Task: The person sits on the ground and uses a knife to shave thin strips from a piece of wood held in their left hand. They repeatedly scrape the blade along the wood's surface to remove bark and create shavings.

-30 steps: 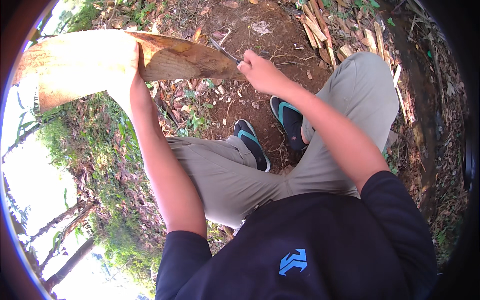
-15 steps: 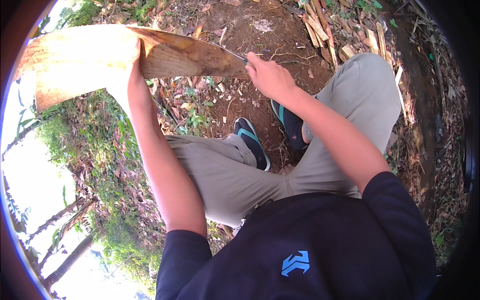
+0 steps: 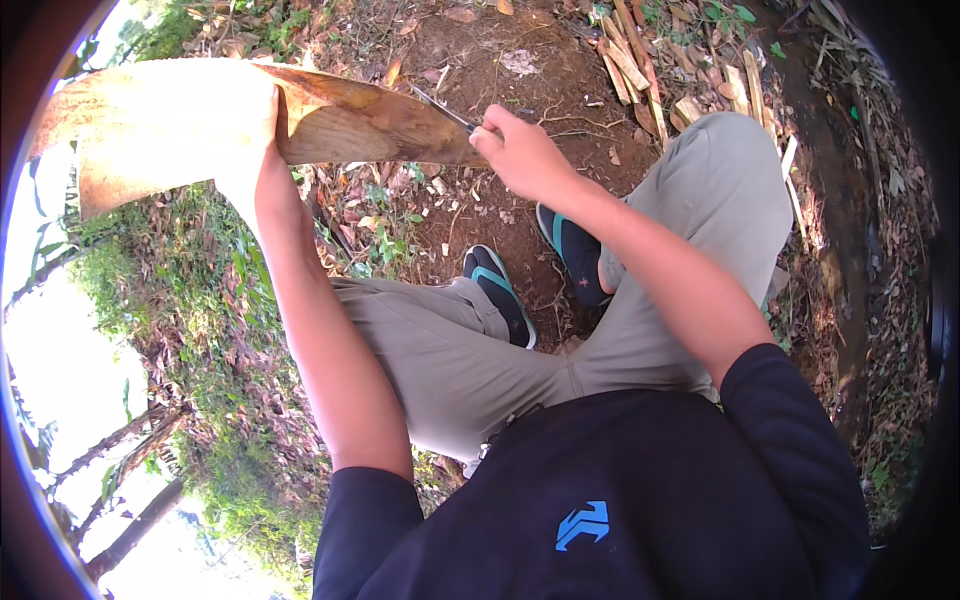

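Note:
A long, curved brown sheet, like dried bark or a palm sheath [image 3: 370,125], stretches across the upper left. Sunlight bleaches its left part. My left hand [image 3: 262,160] grips the sheet near its middle, the thumb lying over its face. My right hand [image 3: 525,155] is closed round the handle of a knife [image 3: 440,107], by the sheet's narrow right end. The thin blade points up and left along the upper edge of the sheet; whether it touches that edge I cannot tell. My fingers mostly cover the handle.
My feet in dark sandals with teal straps [image 3: 497,290] rest on brown soil below the sheet. Split wood pieces [image 3: 630,65] lie at the upper right. Leaf litter and green plants [image 3: 215,370] cover the slope at left, with thin trunks [image 3: 135,525] lower down.
My right hand and the knife have shifted slightly left, and more of the blade now shows above the sheet's edge. The sheet sits a little lower, still in my left hand.

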The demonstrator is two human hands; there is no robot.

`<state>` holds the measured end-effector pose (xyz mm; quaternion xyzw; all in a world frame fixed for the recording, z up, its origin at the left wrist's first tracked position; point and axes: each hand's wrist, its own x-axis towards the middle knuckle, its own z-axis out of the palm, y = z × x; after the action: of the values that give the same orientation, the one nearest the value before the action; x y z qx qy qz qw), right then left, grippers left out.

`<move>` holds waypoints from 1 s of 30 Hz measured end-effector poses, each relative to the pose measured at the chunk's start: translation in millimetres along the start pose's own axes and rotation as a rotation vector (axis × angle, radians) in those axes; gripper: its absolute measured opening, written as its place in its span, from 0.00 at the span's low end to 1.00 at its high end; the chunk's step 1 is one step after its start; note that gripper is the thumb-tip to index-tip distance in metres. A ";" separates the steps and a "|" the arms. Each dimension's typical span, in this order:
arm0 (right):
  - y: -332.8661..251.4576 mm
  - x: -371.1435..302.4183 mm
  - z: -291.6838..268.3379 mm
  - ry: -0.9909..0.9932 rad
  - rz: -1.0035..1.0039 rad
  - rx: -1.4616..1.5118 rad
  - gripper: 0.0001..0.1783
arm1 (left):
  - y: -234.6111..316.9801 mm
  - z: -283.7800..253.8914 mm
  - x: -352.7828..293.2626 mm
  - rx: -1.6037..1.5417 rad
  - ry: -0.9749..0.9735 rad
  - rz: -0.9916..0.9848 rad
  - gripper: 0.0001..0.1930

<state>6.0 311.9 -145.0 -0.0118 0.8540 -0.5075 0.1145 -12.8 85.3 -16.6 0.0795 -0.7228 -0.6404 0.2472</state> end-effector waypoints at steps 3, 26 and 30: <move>-33.7 -22.5 -2.9 0.030 -0.123 0.029 0.12 | 6.7 5.1 -10.6 0.011 -0.016 -0.115 0.25; -44.5 -27.2 -6.8 0.020 -0.133 0.102 0.12 | 9.2 6.7 -12.2 0.041 -0.069 -0.100 0.26; -22.3 -20.2 -3.7 0.061 -0.217 -0.128 0.12 | 9.3 7.0 -16.4 0.054 -0.052 -0.178 0.26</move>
<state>22.8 307.1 -120.1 -0.0959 0.8814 -0.4613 0.0322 0.0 100.1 -12.2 0.1334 -0.7360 -0.6420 0.1682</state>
